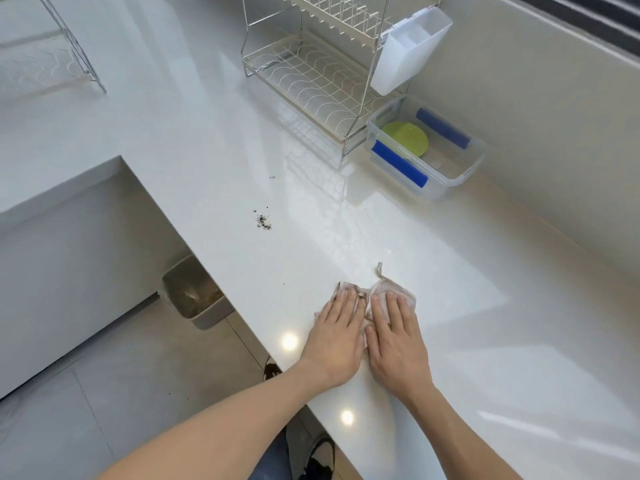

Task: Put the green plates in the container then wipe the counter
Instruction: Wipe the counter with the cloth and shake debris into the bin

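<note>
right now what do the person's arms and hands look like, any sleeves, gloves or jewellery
Both forearms are bare right to the bottom edge of the picture, with no sleeves in view. The left hand and right hand wear no gloves, and no watch, bracelet or ring shows.

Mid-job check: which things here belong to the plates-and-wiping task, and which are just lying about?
Job: green plates in the clear container; cloth under left hand and right hand; dark crumbs; counter.

Lying about: dish rack, white caddy, bin.
</note>
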